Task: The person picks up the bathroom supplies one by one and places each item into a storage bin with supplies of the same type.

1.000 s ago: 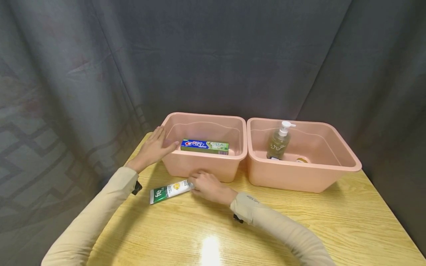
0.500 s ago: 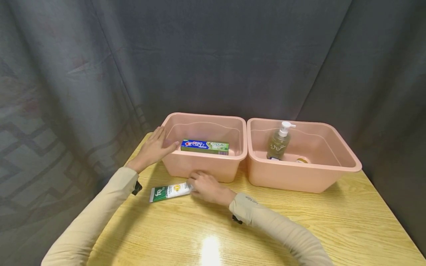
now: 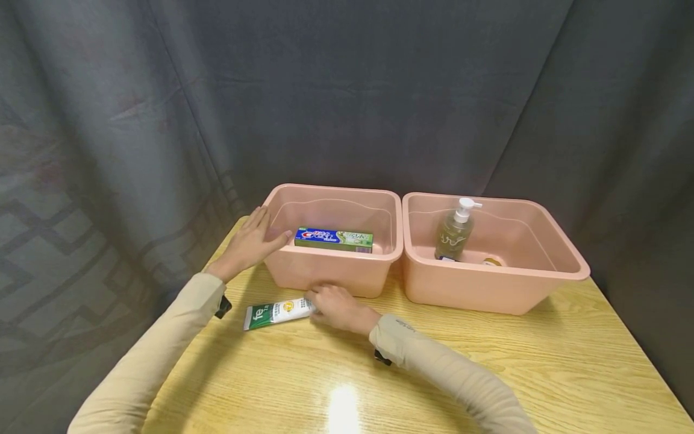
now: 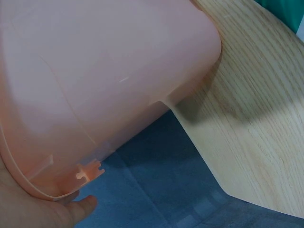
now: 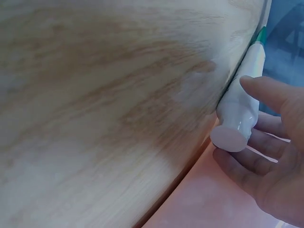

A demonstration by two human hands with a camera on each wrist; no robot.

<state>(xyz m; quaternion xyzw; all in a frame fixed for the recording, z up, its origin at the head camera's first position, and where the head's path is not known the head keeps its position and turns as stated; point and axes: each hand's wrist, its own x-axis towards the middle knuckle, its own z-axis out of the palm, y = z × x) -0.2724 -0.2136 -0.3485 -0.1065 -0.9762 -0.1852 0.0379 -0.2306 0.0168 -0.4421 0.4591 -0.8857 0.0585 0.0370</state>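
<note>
Near the front wall of the left pink bin [image 3: 325,271], my right hand [image 3: 338,307] holds the cap end of a green-and-white squeeze tube [image 3: 279,312] lying on the table. In the right wrist view, the thumb is on one side of the white tube [image 5: 241,97] and the curled fingers on the other, around the round cap [image 5: 230,137]. My left hand [image 3: 249,244] rests on the left bin's near-left corner, with extended fingers along the rim and thumb over the front edge. Past that rim, the left wrist view shows part of the left hand [image 4: 42,211]. A toothpaste box [image 3: 333,240] lies inside this bin.
A second pink bin [image 3: 488,289] stands directly right of the first. Inside it are a pump bottle [image 3: 454,232] with a white pump head and a small, partly hidden item with a yellowish edge [image 3: 491,261]. Dark curtains surround the wooden table [image 3: 434,374].
The tube has swung slightly to a flatter angle, its green end shifting a little away from the table's front. My right wrist has moved slightly left; my left hand stays still.
</note>
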